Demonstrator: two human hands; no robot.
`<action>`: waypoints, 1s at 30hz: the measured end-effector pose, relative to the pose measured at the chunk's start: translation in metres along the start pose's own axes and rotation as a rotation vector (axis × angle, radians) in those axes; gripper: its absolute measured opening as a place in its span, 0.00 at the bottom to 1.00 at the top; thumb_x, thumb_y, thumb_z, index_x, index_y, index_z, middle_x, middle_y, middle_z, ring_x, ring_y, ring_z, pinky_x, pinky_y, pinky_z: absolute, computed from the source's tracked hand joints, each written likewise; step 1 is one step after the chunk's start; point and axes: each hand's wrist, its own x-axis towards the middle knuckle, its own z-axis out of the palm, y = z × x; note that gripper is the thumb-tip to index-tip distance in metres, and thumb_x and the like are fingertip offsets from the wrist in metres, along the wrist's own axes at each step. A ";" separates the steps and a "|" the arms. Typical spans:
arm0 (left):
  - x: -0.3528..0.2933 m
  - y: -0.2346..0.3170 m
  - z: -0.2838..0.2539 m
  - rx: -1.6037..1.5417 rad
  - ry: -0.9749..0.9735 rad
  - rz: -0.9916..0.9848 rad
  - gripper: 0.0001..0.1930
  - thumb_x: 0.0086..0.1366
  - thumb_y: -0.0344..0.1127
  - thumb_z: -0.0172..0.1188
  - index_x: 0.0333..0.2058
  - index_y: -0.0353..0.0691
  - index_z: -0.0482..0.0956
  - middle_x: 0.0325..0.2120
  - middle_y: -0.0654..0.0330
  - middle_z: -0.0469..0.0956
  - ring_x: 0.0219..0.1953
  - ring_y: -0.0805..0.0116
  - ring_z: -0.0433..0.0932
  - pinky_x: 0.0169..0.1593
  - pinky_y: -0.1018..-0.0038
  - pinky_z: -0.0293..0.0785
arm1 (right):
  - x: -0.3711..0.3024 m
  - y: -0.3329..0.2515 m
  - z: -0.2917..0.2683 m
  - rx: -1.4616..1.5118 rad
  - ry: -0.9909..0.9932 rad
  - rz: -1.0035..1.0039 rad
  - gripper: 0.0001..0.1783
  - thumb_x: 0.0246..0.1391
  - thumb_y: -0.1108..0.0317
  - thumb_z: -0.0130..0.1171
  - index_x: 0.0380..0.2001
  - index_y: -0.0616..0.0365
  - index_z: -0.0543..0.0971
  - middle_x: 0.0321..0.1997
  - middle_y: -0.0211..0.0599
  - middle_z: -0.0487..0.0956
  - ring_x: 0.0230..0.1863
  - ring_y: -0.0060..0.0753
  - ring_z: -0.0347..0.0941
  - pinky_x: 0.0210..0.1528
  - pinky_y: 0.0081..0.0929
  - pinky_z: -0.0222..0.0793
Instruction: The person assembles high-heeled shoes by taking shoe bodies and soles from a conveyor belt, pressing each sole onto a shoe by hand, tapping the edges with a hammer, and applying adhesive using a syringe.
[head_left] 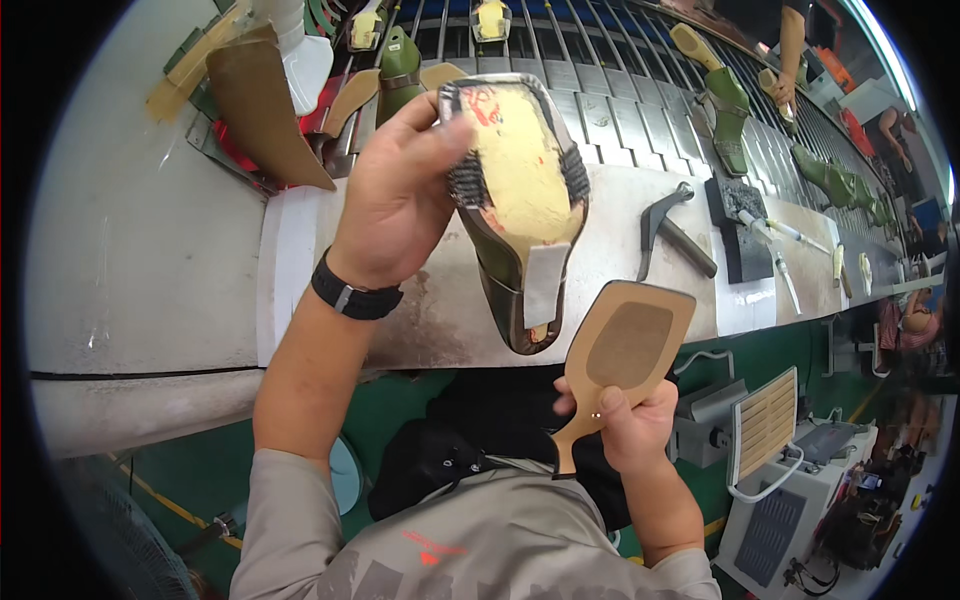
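Shoe point(522, 170) in L grip point(392, 195), sole point(630, 335) in R grip point(638, 422); stained bench point(435, 325), dim fan point(125, 535) prob.

On the near side of the table point(420, 325), the left hand point(400, 190) holds a shoe point(520, 200) above the surface; to its right and nearer, the right hand point(635, 420) holds a sole point(625, 345) by its narrow end over the table's edge. Beyond the sole, a hammer point(690, 248) lies on the table, with a block point(738, 240) just to its right and thin tools point(788, 283) right of that. A conveyor point(570, 112) runs along the far side, bearing a last point(401, 65) behind the left hand and another shoe point(729, 120) beyond the block. A co-worker's hand point(784, 92) is farther right. Cardboard point(265, 110) stands far left. On the floor point(215, 437), a stool point(345, 478) is near left, a machine point(760, 520) near right.
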 end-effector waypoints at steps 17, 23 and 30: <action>-0.047 0.019 0.061 0.123 -0.202 0.085 0.20 0.78 0.42 0.54 0.58 0.31 0.72 0.54 0.26 0.79 0.58 0.37 0.83 0.62 0.44 0.81 | 0.029 -0.058 0.062 -0.011 -0.234 0.039 0.16 0.73 0.66 0.59 0.41 0.72 0.87 0.34 0.45 0.89 0.32 0.28 0.86 0.33 0.26 0.83; -0.055 0.011 0.061 0.213 -0.256 0.132 0.44 0.54 0.52 0.83 0.58 0.29 0.72 0.57 0.29 0.78 0.58 0.43 0.83 0.62 0.48 0.81 | 0.026 -0.059 0.062 -0.125 -0.274 -0.042 0.15 0.72 0.66 0.60 0.39 0.67 0.89 0.32 0.40 0.90 0.29 0.22 0.84 0.29 0.21 0.78; -0.057 0.008 0.063 0.264 -0.301 0.193 0.39 0.57 0.46 0.80 0.59 0.29 0.72 0.57 0.28 0.78 0.58 0.44 0.83 0.61 0.52 0.81 | 0.021 -0.050 0.058 -0.076 -0.244 -0.105 0.13 0.72 0.67 0.63 0.37 0.67 0.89 0.23 0.30 0.84 0.22 0.14 0.74 0.23 0.19 0.68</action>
